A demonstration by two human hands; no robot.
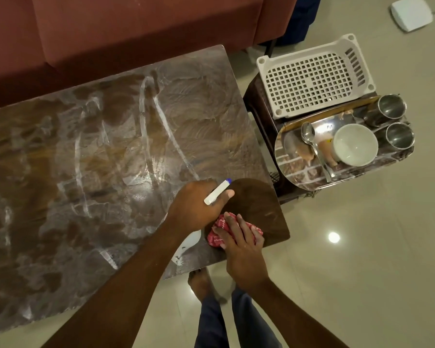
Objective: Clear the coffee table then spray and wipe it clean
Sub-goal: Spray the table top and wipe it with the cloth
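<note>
The brown coffee table (98,159) is covered in whitish foam streaks, except a wiped dark patch at its near right corner (256,204). My left hand (196,207) grips a white spray bottle (217,192) with a blue nozzle tip, held above that corner; most of the bottle is hidden under the hand and forearm. Just right of it, my right hand (241,244) presses a crumpled red-and-white cloth (220,231) onto the tabletop, fingers curled over it.
A maroon sofa (136,26) runs along the table's far side. Right of the table, a small stool carries a white plastic basket (312,76) and a steel tray (294,172) with a white bowl (354,144), spoons and two steel cups (392,106). My feet stand on the tiled floor.
</note>
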